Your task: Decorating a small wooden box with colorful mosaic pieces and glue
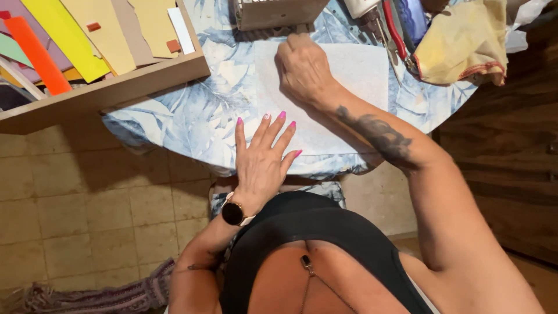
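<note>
A pale white sheet (349,75) lies flat on a table covered with a blue leaf-patterned cloth (197,110). My left hand (264,154), with pink nails and a dark watch on the wrist, rests flat with fingers spread on the sheet's near left corner. My right hand (302,70) is curled, knuckles up, pressing on the sheet near its far left edge. Whether it holds anything under the fingers is hidden.
A wooden box (116,87) with coloured paper sheets (64,35) sits at the far left. Red-handled pliers (395,35) and a yellow cloth (465,40) lie far right. A grey box (279,14) stands beyond the sheet. Tiled floor lies below.
</note>
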